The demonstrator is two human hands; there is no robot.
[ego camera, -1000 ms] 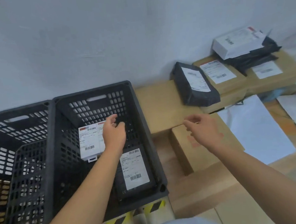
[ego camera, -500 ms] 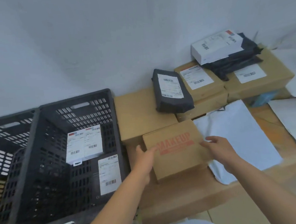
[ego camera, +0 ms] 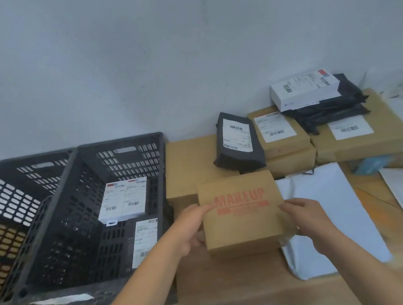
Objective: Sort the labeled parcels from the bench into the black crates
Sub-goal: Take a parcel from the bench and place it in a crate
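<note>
A brown cardboard box stamped MAKEUP (ego camera: 240,212) sits at the middle of the bench, tilted up toward me. My left hand (ego camera: 190,229) grips its left edge, thumb on top. My right hand (ego camera: 303,218) grips its right edge. Two black crates stand to the left: the near crate (ego camera: 90,236) holds a white labeled parcel (ego camera: 123,199) and a dark labeled parcel (ego camera: 145,241); the far-left crate (ego camera: 7,195) shows no parcel that I can see.
More parcels lie at the back right of the bench: a black bag with a label (ego camera: 239,143), labeled brown boxes (ego camera: 279,132), a white box (ego camera: 305,88) on black bags. A white mailer (ego camera: 323,204) lies right of the MAKEUP box. Wall behind.
My left hand left the white parcel in the near crate and came to the bench. Both hands closed on the MAKEUP box and lifted its near side.
</note>
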